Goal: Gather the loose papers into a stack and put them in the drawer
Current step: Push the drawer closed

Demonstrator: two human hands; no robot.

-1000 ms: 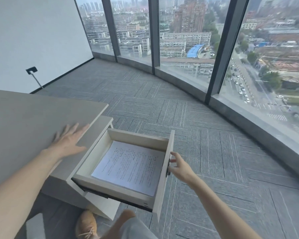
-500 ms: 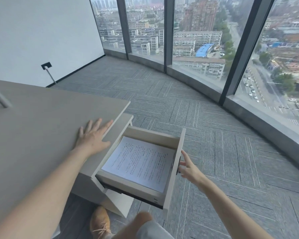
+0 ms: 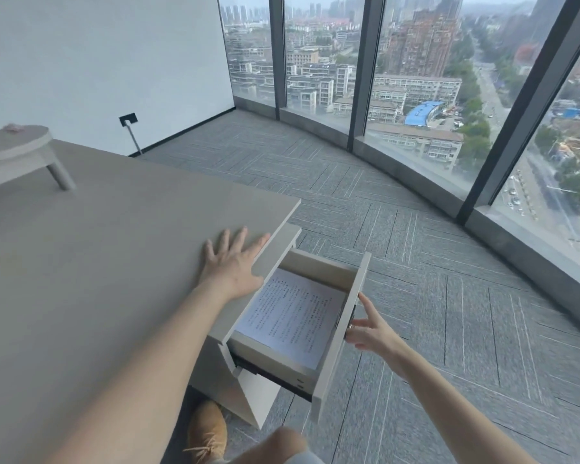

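A stack of printed white papers (image 3: 292, 318) lies flat inside the open drawer (image 3: 340, 333), which sticks out from the desk's right end. My left hand (image 3: 233, 262) rests flat on the desk top (image 3: 98, 262) near its right edge, fingers spread, holding nothing. My right hand (image 3: 365, 328) touches the outer face of the drawer front with its fingertips, fingers apart and nothing held.
A small raised shelf (image 3: 14, 149) stands at the desk's far left. Grey carpet floor (image 3: 416, 262) stretches to tall curved windows (image 3: 416, 78). My knee and a tan shoe (image 3: 206, 430) are below the drawer. A wall socket (image 3: 128, 120) sits on the white wall.
The drawer has slid partly inward, with my right hand staying at its front. My left hand stays flat on the desk. The view has shifted, showing more of the desk.
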